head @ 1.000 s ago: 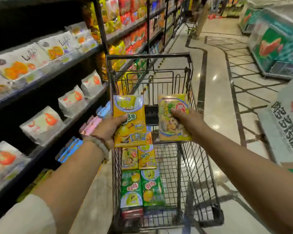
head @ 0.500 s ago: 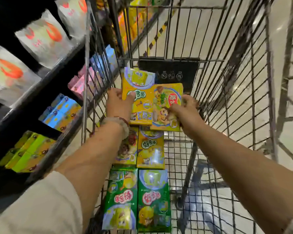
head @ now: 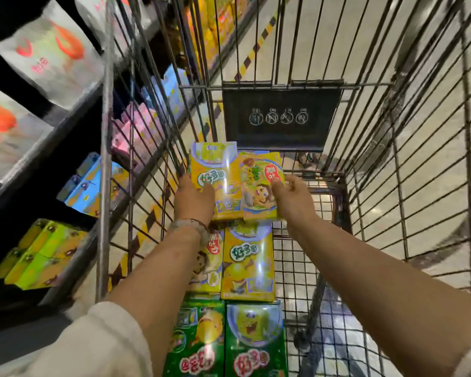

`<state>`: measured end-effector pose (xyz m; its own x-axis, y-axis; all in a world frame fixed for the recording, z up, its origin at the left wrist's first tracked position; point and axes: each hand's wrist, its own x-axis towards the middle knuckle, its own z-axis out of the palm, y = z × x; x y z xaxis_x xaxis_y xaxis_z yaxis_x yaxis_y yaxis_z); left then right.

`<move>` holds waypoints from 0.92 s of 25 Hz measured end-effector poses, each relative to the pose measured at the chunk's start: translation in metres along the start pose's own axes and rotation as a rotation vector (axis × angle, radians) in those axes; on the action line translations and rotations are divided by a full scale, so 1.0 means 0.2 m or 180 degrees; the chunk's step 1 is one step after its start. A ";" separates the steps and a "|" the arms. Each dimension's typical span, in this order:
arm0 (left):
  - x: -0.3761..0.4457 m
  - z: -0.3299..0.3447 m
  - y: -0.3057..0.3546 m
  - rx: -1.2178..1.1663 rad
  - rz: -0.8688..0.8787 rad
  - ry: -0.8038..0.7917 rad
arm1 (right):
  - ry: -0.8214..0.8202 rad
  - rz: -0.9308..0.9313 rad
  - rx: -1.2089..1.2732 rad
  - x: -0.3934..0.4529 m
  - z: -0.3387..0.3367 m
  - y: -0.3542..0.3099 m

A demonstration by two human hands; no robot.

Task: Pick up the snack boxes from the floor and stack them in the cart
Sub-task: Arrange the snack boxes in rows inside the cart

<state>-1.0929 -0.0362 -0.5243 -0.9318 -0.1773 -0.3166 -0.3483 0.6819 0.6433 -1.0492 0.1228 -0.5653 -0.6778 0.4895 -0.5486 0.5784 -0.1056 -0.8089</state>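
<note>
My left hand (head: 193,201) grips a yellow snack box (head: 218,175) by its left edge, thumb on its face. Beside it, my right hand (head: 292,198) holds a yellow-green snack box (head: 257,186) by its right edge. Both boxes lie side by side, low at the far end of the wire cart (head: 370,191), just below its black sign plate (head: 280,118). Behind them, nearer me, a row of two yellow boxes (head: 246,268) lies flat on the cart floor. Closest to me is a row of two green boxes (head: 256,344). My left forearm hides part of the left boxes.
Store shelves (head: 52,126) run close along the cart's left side, holding white snack bags (head: 49,55) and blue, pink and lime-green boxes (head: 41,257). The right half of the cart floor (head: 305,268) is bare wire. Pale tiled floor lies beyond the cart's right wall.
Both hands have carried the two boxes from above the cart down to its far end. My head has leaned in over the basket.
</note>
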 end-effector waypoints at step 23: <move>-0.01 0.07 -0.05 0.1817 0.0810 -0.0249 | -0.0326 -0.1596 -0.2584 -0.03 0.12 0.03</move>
<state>-1.0856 -0.0323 -0.5397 -0.9606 0.0781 -0.2667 0.0127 0.9711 0.2384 -1.0530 0.0986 -0.5729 -0.9461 0.2325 -0.2255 0.3222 0.7463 -0.5824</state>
